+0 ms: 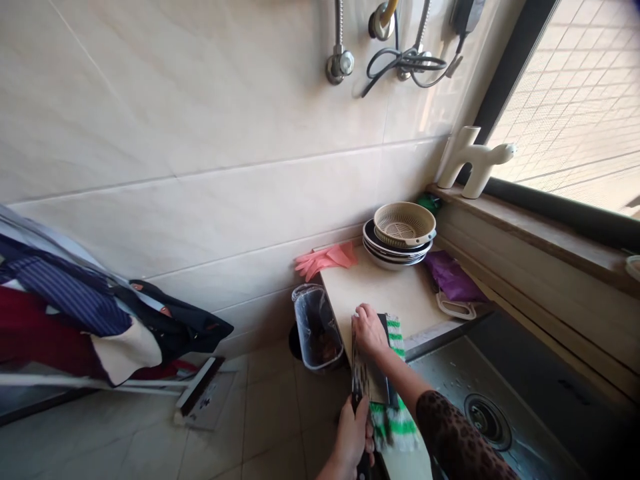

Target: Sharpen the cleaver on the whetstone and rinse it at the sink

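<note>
My left hand (349,430) is closed around the black handle of a kitchen knife (359,370). The blade, patterned or streaked with reflections, points away from me. Farther up it, my right hand (369,330) grips the blade near its far end, fingertips bent over it. Under and beside the blade lies a flat block that looks like a whetstone (379,385), tan with a dark base. It rests on a green-and-white striped cloth (400,420) at the counter's left edge. My right forearm, in a leopard-print sleeve, crosses over part of the cloth.
A lined bin (320,327) stands on the floor left of the counter (345,287). Pink gloves (327,259), stacked bowls (373,250) under a strainer (405,223) and a purple bag (453,277) lie behind. The sink (450,373) is at right, hanging clothes (75,307) at left.
</note>
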Available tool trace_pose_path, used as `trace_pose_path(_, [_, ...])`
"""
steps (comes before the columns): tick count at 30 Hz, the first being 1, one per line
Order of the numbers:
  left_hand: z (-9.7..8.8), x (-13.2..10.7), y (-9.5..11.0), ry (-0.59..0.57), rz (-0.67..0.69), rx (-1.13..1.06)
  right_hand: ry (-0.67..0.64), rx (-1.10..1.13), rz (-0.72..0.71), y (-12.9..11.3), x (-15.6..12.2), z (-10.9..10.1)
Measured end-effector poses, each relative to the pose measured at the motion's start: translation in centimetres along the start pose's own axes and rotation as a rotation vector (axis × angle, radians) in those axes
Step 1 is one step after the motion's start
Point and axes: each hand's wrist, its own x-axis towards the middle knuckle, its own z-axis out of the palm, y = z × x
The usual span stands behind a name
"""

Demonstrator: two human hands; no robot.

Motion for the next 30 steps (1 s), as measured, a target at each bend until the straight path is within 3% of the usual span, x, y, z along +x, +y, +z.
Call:
trace_pose_path(4, [0.0,-0.1,-0.8,0.005,0.001,-0.016,0.005,0.001,-0.043,0.4,1.5,1.1])
trace_pose_path(8, [-1.5,-1.0,-2.9,-0.031,-0.036,0.001,-0.024,0.004,-0.090,-0.1,-1.1,2.3])
trace_pose_path(10, [-2.0,-1.2,-3.6,0.010,-0.012,0.016,-0.016,0.003,-0.121,-0.2,-2.1,2.5])
trace_pose_path(12, [-2.0,-1.2,-3.3,0.041,0.001,0.005,0.004,-0.001,-0.137,0.0,-1.9,2.5])
trace_pose_path(17, [-1.2,-1.1,-0.6,-0.080,-0.066,-0.019,0.025,0.007,-0.104,0.8,0.1,2.5])
trace_pose_path(22, [-2.2,-1.8,-1.7,0.035,-0.090,0.009,0.043,0.038,-0.148,0.1,-1.9,2.8])
trace_pose_path(27, [-0.8,-0.1,-0.5,0.003,-0.042,0.009,0.029,0.024,-0.095,0.9,0.9,2.7])
trace_pose_path(30, [-1.0,-0.2,-0.7,0.009,-0.055,0.033,0.041,0.024,-0.094,0.7,0.6,2.9])
